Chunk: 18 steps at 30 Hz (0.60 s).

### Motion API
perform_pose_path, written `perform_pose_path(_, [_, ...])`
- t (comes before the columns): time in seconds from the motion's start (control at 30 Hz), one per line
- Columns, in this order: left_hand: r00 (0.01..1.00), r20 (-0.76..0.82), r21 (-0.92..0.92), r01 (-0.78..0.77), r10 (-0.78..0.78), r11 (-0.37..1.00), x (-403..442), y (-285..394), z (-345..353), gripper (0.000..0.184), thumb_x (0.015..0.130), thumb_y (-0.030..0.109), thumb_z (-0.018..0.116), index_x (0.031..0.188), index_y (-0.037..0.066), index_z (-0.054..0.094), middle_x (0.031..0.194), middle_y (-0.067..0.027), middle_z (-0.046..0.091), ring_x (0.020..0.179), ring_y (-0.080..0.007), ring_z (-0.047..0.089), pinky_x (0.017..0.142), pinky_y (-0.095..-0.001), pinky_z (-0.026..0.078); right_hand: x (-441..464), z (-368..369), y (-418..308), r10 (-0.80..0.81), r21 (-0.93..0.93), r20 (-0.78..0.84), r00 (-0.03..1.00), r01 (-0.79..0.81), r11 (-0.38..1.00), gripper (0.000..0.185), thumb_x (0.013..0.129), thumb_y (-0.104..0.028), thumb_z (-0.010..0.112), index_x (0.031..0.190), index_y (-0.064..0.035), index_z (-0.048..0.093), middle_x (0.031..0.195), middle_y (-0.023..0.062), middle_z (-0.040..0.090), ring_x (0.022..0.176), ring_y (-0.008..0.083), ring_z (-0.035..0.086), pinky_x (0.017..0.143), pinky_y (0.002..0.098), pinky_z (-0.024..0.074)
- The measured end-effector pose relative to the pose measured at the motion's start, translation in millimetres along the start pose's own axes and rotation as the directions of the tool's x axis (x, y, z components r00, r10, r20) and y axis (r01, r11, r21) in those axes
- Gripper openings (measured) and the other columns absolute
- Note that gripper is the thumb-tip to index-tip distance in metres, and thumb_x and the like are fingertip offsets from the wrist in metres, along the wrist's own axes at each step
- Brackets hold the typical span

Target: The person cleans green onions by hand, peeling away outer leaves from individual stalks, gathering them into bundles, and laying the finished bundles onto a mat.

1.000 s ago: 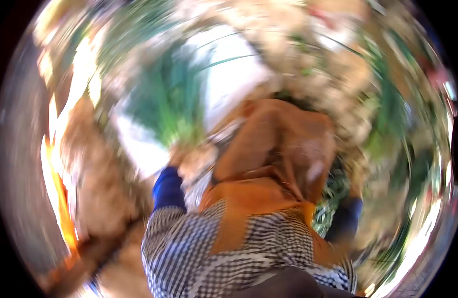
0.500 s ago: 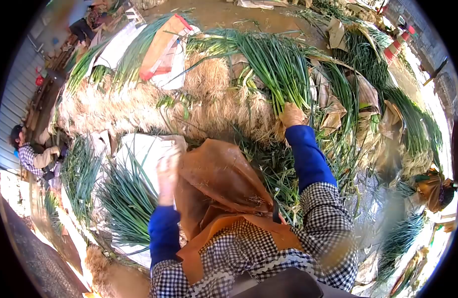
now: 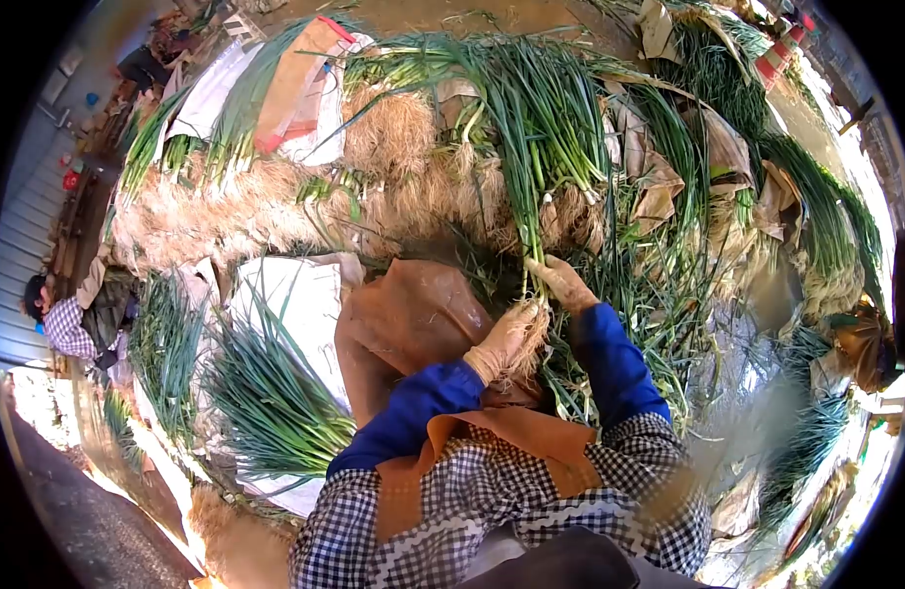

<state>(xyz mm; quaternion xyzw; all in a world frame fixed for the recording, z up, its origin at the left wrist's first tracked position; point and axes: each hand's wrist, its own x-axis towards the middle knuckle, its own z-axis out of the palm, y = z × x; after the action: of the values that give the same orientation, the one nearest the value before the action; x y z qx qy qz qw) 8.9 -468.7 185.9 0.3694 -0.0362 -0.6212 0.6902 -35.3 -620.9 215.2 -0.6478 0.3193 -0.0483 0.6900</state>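
Long green onions [image 3: 534,211] are drawn out of the big pile toward my lap, their leaves still lying over it. My right hand [image 3: 564,284] is closed around their pale stems. Just below and to the left, my left hand [image 3: 504,342] is closed at the root end, against shaggy tan roots [image 3: 531,355]. Both hands are above the brown apron [image 3: 413,309]. Beyond them, the pile's dry roots [image 3: 393,128] face me. To my left, a loose bunch of green onions [image 3: 275,393] rests on a white sack [image 3: 300,319].
Stripped leaves [image 3: 658,334] litter the ground at my right. An orange and white sack [image 3: 300,88] covers part of the pile. At far left a person [image 3: 69,319] sits by more green onions [image 3: 167,344]. Further piles [image 3: 816,226] stretch along the right.
My right hand has pulled green onions from the pile toward me. My left hand has swung from the white sack across to the root end and closed on it.
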Motion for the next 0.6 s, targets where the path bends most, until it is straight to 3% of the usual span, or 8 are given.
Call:
perform_pose_path(0.1, [0.997, -0.073, -0.353, -0.014, -0.012, 0.935, 5.3, -8.8, -3.9, 0.015, 0.093, 0.019, 0.05, 0.099, 0.007, 0.057, 0.076, 0.0029, 0.052, 0.062, -0.0081, 0.049, 0.054, -0.0209, 0.042, 49.3, 18.0, 44.2, -0.159, 0.269, -0.255, 0.954, 0.228, 0.936, 0.033, 0.094, -0.032, 0.049, 0.086, -0.0024, 0.06, 0.073, -0.0069, 0.051, 0.064, 0.005, 0.042, 0.058, 0.0211, 0.0369])
perform_pose_path(0.23, [0.977, -0.213, -0.324, -0.062, -0.009, 0.944, 2.2, -3.8, 3.8, 0.015, 0.093, 0.021, 0.049, 0.094, 0.009, 0.057, 0.074, 0.0033, 0.052, 0.058, -0.0083, 0.047, 0.05, -0.0213, 0.041, 12.8, 30.9, 36.3, -0.381, -0.635, -0.437, 0.815, 0.021, 0.773, 0.042, 0.091, -0.042, 0.042, 0.084, -0.0058, 0.062, 0.076, 0.0235, 0.059, 0.075, 0.0401, 0.057, 0.066, 0.0453, 0.0446])
perform_pose_path(0.37, [0.956, -0.28, -0.281, -0.172, 0.09, 0.944, 11.0, -12.3, -12.5, 0.017, 0.093, 0.023, 0.049, 0.093, 0.009, 0.058, 0.076, 0.0023, 0.054, 0.061, -0.0084, 0.049, 0.052, -0.0224, 0.043, -90.7, 10.8, 18.2, 0.068, -0.014, -0.222, 0.973, -0.073, 0.997, 0.034, 0.091, -0.034, 0.051, 0.079, -0.0038, 0.06, 0.06, -0.0005, 0.053, 0.055, 0.0083, 0.046, 0.051, 0.0241, 0.0393])
perform_pose_path(0.43, [0.977, -0.155, -0.316, -0.189, 0.146, 0.93, 16.5, -18.4, -35.8, 0.018, 0.093, 0.023, 0.05, 0.097, 0.008, 0.058, 0.079, 0.0015, 0.055, 0.066, -0.0082, 0.05, 0.057, -0.023, 0.045, -119.5, -51.9, 59.8, -0.048, 0.084, -0.205, 0.978, 0.066, 0.994, 0.034, 0.09, -0.036, 0.053, 0.072, -0.0079, 0.058, 0.059, -0.0049, 0.05, 0.049, 0.0056, 0.04, 0.047, 0.02, 0.0351])
perform_pose_path(0.47, [0.978, -0.15, -0.319, -0.184, 0.143, 0.93, 15.7, -15.1, -29.2, 0.018, 0.093, 0.023, 0.05, 0.097, 0.008, 0.058, 0.079, 0.0015, 0.055, 0.066, -0.0082, 0.05, 0.057, -0.023, 0.045, -130.8, -75.3, 58.2, 0.071, -0.062, -0.206, 0.976, -0.086, 0.994, 0.039, 0.09, -0.041, 0.051, 0.072, -0.0071, 0.057, 0.058, -0.0008, 0.054, 0.048, 0.0135, 0.047, 0.049, 0.0267, 0.0405])
perform_pose_path(0.5, [0.966, -0.201, -0.234, -0.208, 0.162, 0.95, 12.4, -9.6, -14.6, 0.017, 0.093, 0.022, 0.05, 0.096, 0.007, 0.056, 0.077, 0.0007, 0.054, 0.065, -0.0088, 0.051, 0.057, -0.0222, 0.045, -128.2, -103.9, 73.6, 0.144, -0.637, -0.188, 0.972, -0.232, 0.735, 0.046, 0.088, -0.048, 0.048, 0.074, -0.0065, 0.059, 0.063, 0.0079, 0.06, 0.055, 0.0255, 0.057, 0.055, 0.0351, 0.0455])
perform_pose_path(0.53, [0.951, -0.251, -0.147, -0.22, 0.179, 0.964, 5.4, -8.1, -0.8, 0.016, 0.094, 0.021, 0.049, 0.096, 0.006, 0.054, 0.075, -0.0002, 0.053, 0.064, -0.0094, 0.051, 0.057, -0.0214, 0.045, -125.6, -108.2, 77.7, 0.112, -0.992, -0.112, 0.987, -0.117, 0.041, 0.05, 0.086, -0.053, 0.047, 0.078, -0.0054, 0.06, 0.075, 0.0153, 0.063, 0.068, 0.0324, 0.062, 0.061, 0.0415, 0.0469])
perform_pose_path(0.6, [0.966, -0.202, -0.178, -0.199, 0.163, 0.964, 0.8, 1.2, 3.4, 0.016, 0.093, 0.02, 0.05, 0.094, 0.005, 0.056, 0.077, -0.0006, 0.055, 0.064, -0.0091, 0.052, 0.056, -0.0217, 0.045, -88.7, -85.1, 38.3, -0.015, -0.929, -0.249, 0.968, -0.235, 0.286, 0.051, 0.083, -0.055, 0.05, 0.086, -0.0048, 0.061, 0.082, 0.015, 0.065, 0.075, 0.0326, 0.063, 0.067, 0.0419, 0.0471])
